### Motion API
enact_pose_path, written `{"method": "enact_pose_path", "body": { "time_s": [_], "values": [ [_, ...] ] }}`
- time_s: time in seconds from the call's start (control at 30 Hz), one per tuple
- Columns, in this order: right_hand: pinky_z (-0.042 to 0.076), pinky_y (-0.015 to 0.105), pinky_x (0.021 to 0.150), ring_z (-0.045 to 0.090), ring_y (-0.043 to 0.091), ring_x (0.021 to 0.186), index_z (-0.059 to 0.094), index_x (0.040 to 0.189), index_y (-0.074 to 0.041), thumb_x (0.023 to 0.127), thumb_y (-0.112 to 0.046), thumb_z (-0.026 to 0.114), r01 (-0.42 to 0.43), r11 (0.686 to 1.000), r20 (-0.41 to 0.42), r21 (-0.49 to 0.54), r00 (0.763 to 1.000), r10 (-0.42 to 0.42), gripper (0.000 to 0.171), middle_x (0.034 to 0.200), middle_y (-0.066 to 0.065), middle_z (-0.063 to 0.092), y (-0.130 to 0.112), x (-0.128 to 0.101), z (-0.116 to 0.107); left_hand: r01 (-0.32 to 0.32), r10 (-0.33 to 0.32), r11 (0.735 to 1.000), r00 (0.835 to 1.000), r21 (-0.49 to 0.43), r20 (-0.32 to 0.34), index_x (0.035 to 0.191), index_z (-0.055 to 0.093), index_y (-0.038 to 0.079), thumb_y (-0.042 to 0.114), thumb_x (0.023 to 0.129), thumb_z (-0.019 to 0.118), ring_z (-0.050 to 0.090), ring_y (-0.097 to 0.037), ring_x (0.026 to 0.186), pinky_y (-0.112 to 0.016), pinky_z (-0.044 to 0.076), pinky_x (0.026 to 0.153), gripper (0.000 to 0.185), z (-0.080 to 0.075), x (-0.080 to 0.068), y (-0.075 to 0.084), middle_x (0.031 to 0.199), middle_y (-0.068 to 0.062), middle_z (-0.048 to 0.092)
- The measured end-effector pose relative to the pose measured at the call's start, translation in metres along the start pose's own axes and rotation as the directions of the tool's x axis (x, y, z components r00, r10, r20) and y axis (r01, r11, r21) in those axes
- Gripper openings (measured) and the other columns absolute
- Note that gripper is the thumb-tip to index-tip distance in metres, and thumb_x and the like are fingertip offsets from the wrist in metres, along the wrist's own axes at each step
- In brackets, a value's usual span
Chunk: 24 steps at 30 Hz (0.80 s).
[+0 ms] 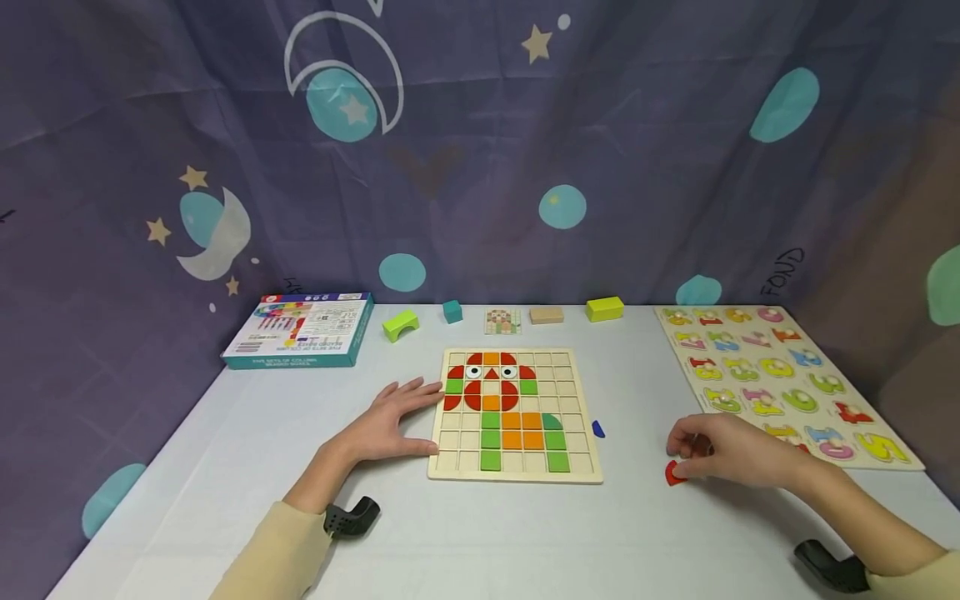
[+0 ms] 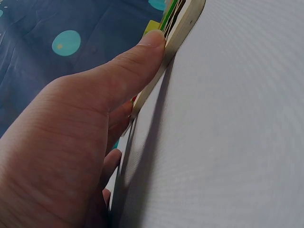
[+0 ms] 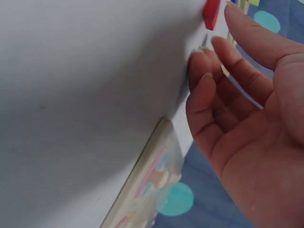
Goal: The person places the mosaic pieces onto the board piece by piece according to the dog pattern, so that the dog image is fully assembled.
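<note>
A wooden grid board (image 1: 585, 457) lies on the white table, with red, orange, green and white tiles set in many of its squares. My left hand (image 1: 386, 425) rests at its left edge, fingers spread and thumb (image 2: 137, 61) touching the rim. To the right of the board, my right hand (image 1: 738, 450) hovers low over a red tile (image 1: 674, 473) with a curved edge. Its fingers are loosely bent. In the right wrist view the red tile (image 3: 211, 14) lies on the table near the thumb and fingertips, with a visible gap between.
A small blue tile (image 1: 597, 429) lies just right of the board. A number puzzle board (image 1: 888, 433) sits at the right, partly under the right hand. At the back stand a picture card (image 1: 502, 322) and several blocks; a box (image 1: 300, 333) is at the left.
</note>
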State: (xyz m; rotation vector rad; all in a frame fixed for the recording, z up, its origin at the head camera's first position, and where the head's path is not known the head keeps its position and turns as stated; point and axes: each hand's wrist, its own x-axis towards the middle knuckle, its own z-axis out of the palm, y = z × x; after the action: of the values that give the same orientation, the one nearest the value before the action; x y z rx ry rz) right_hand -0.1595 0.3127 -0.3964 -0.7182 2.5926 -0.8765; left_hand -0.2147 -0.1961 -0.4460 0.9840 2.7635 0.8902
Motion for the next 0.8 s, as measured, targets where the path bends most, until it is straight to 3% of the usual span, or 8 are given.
{"method": "enact_pose_path", "body": {
  "time_s": [0.33,0.8],
  "values": [
    [0.043,0.022,0.059,0.048,0.003,0.07,0.064,0.088,-0.017,0.081,-0.037,0.085,0.014,0.992,-0.079,-0.126,0.997,-0.025,0.03,0.076,-0.011,0.052,-0.008,0.002,0.01,0.009,-0.009,1.0,1.0,-0.002,0.0,0.148,0.054,0.012,0.049,0.081,0.081,0.022,-0.031,0.151,-0.059,0.006,0.12,0.081,-0.002,0.0,0.001,0.157,-0.002,0.042],
    [0.049,0.023,0.064,0.051,0.005,0.074,0.07,0.098,-0.012,0.08,-0.023,0.087,-0.005,0.993,-0.028,-0.114,1.0,0.002,0.027,0.084,-0.009,0.058,-0.014,0.007,0.013,0.019,-0.019,1.0,1.0,-0.004,0.011,0.148,0.054,0.012,0.05,0.081,0.081,0.021,-0.03,0.151,-0.058,0.005,0.12,0.081,-0.002,0.001,0.004,0.158,-0.001,0.041]
  ]
}}
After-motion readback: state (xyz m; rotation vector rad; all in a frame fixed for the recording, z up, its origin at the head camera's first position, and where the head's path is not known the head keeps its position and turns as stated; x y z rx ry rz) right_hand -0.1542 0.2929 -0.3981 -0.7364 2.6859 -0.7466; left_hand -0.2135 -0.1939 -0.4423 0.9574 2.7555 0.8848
